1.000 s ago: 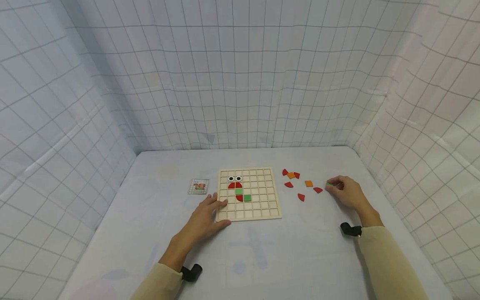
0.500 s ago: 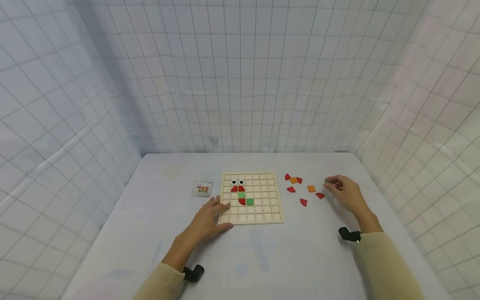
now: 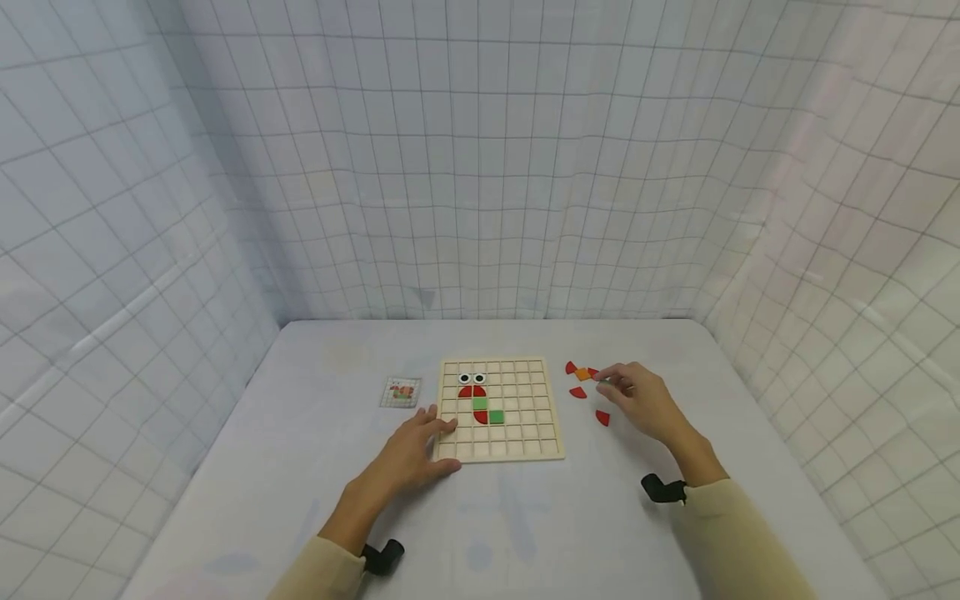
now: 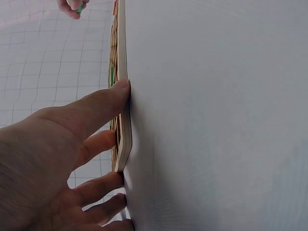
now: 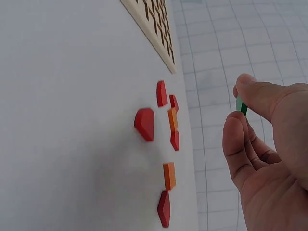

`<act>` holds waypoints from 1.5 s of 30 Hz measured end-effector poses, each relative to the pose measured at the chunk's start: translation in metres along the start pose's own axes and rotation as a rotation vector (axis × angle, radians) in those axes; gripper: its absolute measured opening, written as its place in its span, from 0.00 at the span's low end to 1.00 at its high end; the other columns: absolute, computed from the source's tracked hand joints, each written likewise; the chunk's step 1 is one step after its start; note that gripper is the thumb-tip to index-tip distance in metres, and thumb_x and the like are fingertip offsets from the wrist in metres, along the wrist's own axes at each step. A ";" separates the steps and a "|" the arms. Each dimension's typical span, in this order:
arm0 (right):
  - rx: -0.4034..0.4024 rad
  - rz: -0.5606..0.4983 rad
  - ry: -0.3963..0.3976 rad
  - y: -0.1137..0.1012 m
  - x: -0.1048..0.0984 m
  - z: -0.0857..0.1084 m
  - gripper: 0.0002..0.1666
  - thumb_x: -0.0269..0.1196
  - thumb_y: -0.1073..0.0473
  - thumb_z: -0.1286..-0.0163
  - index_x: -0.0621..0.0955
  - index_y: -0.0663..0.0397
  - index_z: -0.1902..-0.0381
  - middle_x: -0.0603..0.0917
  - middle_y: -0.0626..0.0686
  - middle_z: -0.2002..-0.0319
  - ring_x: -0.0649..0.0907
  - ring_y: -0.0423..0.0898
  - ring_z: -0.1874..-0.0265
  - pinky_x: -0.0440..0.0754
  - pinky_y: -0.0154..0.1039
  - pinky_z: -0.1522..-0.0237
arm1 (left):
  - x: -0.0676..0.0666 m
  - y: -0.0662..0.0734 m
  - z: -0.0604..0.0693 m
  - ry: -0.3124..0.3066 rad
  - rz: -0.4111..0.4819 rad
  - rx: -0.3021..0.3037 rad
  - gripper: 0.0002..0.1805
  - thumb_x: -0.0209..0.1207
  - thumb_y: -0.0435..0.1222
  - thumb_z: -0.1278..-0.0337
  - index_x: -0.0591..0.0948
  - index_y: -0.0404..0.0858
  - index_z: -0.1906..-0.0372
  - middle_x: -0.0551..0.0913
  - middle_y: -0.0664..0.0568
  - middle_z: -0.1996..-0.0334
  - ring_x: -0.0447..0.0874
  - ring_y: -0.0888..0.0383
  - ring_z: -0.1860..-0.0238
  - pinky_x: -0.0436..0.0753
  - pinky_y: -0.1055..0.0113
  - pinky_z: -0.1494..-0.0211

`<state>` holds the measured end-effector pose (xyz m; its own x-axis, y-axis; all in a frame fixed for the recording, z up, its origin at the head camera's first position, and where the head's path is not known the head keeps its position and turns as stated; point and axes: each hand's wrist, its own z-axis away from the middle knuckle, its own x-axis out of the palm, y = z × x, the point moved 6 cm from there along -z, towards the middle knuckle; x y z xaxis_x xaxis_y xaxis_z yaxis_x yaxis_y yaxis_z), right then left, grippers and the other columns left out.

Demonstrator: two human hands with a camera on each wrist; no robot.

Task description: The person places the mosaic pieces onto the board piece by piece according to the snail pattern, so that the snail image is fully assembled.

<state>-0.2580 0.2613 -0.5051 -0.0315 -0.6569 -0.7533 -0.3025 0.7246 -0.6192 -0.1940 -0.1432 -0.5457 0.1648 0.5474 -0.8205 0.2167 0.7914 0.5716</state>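
Note:
Across the near-left corner of a pale wooden grid board lies my left hand. Its fingers are spread, with the thumb against the near edge. On the board sit two eye tiles, red quarter-round pieces and green squares. My right hand is raised above the table, right of the board. Between thumb and index finger it pinches a small green tile, clearest in the right wrist view; its full outline is partly hidden by the fingertips.
Loose red quarter-round pieces and orange squares lie right of the board, some beneath my right hand in the head view. A small picture card lies left of the board. White grid-patterned cloth encloses the table at back and sides.
My right hand has lifted the green tile from the far right and moved left with it, above the loose pieces. My left hand stays at the board's corner. The head view tilts slightly.

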 end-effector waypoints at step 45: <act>-0.227 0.013 -0.246 -0.086 0.118 -0.022 0.06 0.79 0.62 0.22 0.97 0.51 0.50 0.92 0.49 0.50 0.88 0.40 0.54 0.91 0.32 0.49 | 0.002 -0.002 0.003 0.029 0.032 0.020 0.38 0.84 0.43 0.33 0.85 0.38 0.22 0.72 0.27 0.13 0.66 0.24 0.10 0.72 0.28 0.11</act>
<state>-0.2566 0.1170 -0.5359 0.1858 -0.5579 -0.8088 -0.5091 0.6494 -0.5649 -0.1913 -0.1447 -0.5481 0.1440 0.5804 -0.8015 0.2309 0.7679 0.5975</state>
